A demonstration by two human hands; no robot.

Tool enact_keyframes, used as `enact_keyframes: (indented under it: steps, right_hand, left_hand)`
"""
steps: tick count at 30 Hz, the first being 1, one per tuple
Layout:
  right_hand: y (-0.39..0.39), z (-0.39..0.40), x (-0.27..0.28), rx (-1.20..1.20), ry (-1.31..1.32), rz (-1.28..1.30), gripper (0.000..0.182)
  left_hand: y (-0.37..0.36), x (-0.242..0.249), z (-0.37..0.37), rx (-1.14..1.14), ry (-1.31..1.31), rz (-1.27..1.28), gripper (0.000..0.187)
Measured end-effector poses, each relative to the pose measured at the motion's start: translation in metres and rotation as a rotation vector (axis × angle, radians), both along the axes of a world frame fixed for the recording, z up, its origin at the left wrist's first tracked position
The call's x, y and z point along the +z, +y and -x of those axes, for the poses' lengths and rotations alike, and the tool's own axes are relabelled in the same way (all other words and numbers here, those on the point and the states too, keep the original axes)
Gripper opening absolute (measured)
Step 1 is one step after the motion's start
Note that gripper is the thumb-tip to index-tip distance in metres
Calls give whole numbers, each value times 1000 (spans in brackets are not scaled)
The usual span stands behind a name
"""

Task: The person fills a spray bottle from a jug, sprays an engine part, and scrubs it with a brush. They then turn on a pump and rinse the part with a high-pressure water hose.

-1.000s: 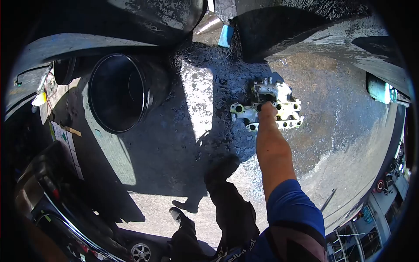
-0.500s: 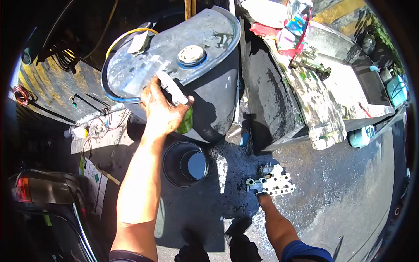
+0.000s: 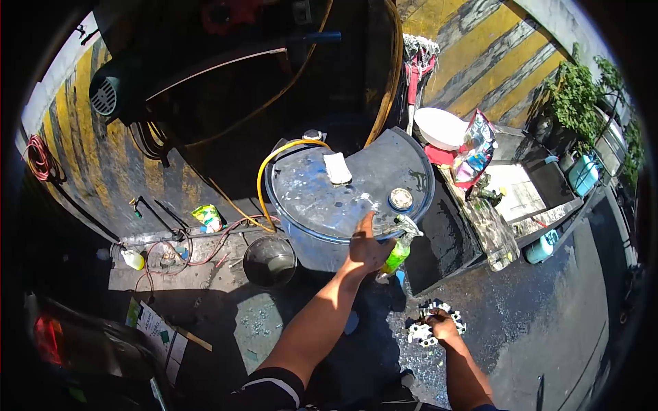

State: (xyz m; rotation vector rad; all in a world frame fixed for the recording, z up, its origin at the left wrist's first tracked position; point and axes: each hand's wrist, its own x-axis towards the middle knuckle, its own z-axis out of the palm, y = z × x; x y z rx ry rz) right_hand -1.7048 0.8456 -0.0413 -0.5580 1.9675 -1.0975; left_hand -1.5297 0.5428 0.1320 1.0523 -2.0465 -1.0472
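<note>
My left hand (image 3: 369,252) is closed round the upper part of a clear spray bottle (image 3: 397,256) with green liquid and a whitish spray head. It is in front of the rim of a blue-black plastic drum (image 3: 308,185), and some fingers are hidden behind the bottle. Lower right, my right hand (image 3: 445,326) grips a pale metal engine part (image 3: 426,335) with several round ports, resting on the wet ground. My right fingertips lie on its upper side.
On the drum are a white block (image 3: 337,168), a round cap (image 3: 400,198) and a yellow hose (image 3: 263,175). A dark bucket (image 3: 251,267) stands at its left. To the right is a concrete sink (image 3: 449,240) with a white basin (image 3: 441,128). A car (image 3: 89,342) stands lower left.
The view has tilted up and drawn back, showing more of the wall. My left hand with the spray bottle has shifted rightward along the drum's front. My right hand stays at the engine part.
</note>
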Motion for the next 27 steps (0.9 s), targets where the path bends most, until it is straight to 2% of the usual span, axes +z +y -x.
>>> enact_keyframes:
  steps: [2, 4, 6, 8, 10, 12, 13, 14, 17, 20, 22, 24, 27]
  right_hand:
    - [6, -14, 24, 96, 179, -63, 33]
    - [13, -31, 61, 83, 149, -214, 35]
    - [18, -45, 86, -60, 11, -296, 37]
    - [30, -38, 79, -88, -23, -218, 38]
    - [29, -26, 84, -155, -20, -187, 34]
    - [15, -9, 89, -139, 75, -75, 27]
    - [2, -1, 97, -72, 223, -64, 25]
    - [-25, -10, 143, -138, 88, -46, 24]
    - [-69, -12, 173, -109, 241, 36, 27]
    - [-110, -32, 193, -36, 32, 223, 29]
    - [-140, -42, 209, 53, 127, 181, 30]
    - [-169, -50, 219, 106, 184, 175, 31]
    - [-225, -62, 268, 124, 251, 220, 31]
  left_hand:
    - [-54, 19, -24, 146, 55, 77, 77]
    - [-126, 32, -36, 305, -70, 187, 74]
    - [-182, 43, -40, 387, -242, 287, 72]
    - [-226, 45, -41, 356, -383, 314, 71]
    - [-250, 43, -40, 372, -416, 325, 68]
    - [-270, 40, -40, 334, -511, 318, 65]
    - [-277, 43, -38, 336, -531, 311, 65]
    - [-282, 44, -37, 331, -556, 305, 64]
    - [-310, 36, -25, 289, -645, 364, 61]
    - [-338, 43, -15, 165, -772, 284, 57]
    - [-354, 50, -6, 50, -888, 258, 47]
    - [-391, 33, 2, -107, -918, 222, 42]
    - [-409, 47, -5, -137, -792, 249, 32]
